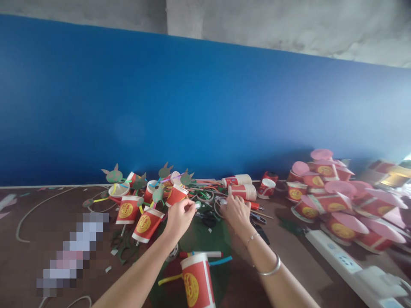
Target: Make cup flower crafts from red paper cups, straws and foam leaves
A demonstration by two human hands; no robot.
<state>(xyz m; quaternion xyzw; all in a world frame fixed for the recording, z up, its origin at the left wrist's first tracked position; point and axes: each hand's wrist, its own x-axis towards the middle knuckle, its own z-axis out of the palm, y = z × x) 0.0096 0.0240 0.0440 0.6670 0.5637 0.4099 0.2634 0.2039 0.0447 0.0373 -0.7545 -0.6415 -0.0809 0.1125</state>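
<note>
My left hand [180, 216] pinches a small white piece [197, 205] between thumb and fingertips. Level with it, my right hand [237, 211] has its fingers curled down beside a pale ring-shaped thing [218, 206]; what they grip is hard to make out. Below both hands, a red paper cup [197, 280] with a yellow emblem lies tilted, a yellow strip [170, 279] and a blue strip [221, 261] sticking out from its sides. A marker [205, 254] lies just behind that cup. Dark-handled scissors [208, 220] appear between the hands.
Red cups with green animal heads [114, 175] crowd the left. Stacked cups [242, 191] lie behind my right hand. Cups with pink discs [340, 188] are piled at right, near a white power strip [334, 250]. A blue wall panel [192, 107] stands behind the table.
</note>
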